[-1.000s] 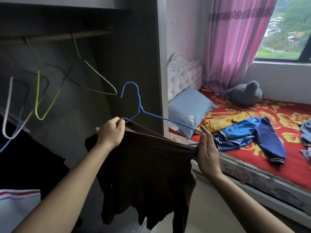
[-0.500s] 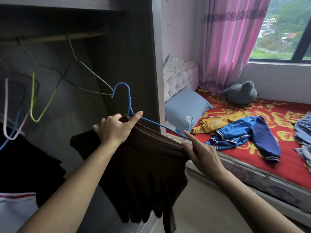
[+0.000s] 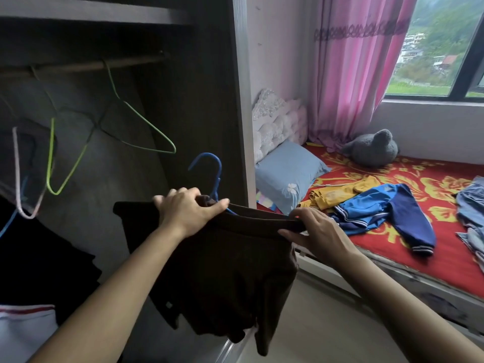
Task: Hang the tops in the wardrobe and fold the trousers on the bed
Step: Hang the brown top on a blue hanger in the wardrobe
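At centre, one dark brown fabric top [image 3: 225, 271] sits on one blue wire hanger [image 3: 213, 176]. The left hand [image 3: 188, 213] grips its collar beside the hook and the right hand [image 3: 314, 231] pinches the far shoulder, in front of the open dark wardrobe [image 3: 204, 87] and below its wooden rail [image 3: 86, 65] at upper left, so it looks hangered but not yet hung. On the red patterned bed [image 3: 458, 258] at right lie three loose garments: one yellow garment [image 3: 340, 192], one blue jacket [image 3: 379, 213] and one denim piece [image 3: 471, 213] at the frame edge. At least three empty wire hangers [image 3: 149, 125] hang on the rail.

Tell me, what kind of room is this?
Most likely a bedroom. There is a bed with a pillow, an open wardrobe with hangers on its rail, and a pink curtain by the window.
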### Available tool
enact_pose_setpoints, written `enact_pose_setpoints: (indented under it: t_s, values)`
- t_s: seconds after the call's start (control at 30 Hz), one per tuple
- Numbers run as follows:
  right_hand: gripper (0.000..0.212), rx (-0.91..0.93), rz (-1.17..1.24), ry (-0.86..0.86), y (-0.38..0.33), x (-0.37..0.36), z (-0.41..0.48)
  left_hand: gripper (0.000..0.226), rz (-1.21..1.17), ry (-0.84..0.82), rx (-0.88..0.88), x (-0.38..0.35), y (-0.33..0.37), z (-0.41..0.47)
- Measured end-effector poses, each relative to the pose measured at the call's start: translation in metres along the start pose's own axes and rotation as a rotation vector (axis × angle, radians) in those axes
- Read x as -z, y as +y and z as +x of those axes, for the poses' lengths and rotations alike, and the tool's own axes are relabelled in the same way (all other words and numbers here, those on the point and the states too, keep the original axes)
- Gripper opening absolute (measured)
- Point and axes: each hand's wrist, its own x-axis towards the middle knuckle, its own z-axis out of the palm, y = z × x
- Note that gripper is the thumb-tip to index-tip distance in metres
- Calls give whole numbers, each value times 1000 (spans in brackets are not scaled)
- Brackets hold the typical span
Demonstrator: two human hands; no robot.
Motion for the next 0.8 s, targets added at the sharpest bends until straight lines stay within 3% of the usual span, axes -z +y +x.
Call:
enact_pose_setpoints:
  t_s: [0.13, 0.23, 0.33, 0.47, 0.53, 0.67, 0.8]
  values:
    - [34, 100, -40, -38, -25, -8, 35, 71, -152, -56, -114, -5, 19, -4]
    - [25, 99, -61, -86, -25, -4, 51, 40, -329, -100, -158, -5, 17, -4]
    - [34, 42, -148, -101, -19, 1, 56, 15, -399, -132, -182, -8, 7, -7]
    - [35, -46, -182, -227, -7, 9, 59, 13, -725, -114, -124, -9, -6, -7]
    - [33, -89, -171, -266, -2, 13, 57, 12, -765, -86, -71, -9, -16, -5]
    - [25, -88, -48, -114, -18, 8, 60, 21, -781, -117, -44, -18, -24, -5]
    - [29, -52, -101, -383, -27, 0, 61, 30, -839, -53, 61, -17, -31, 2]
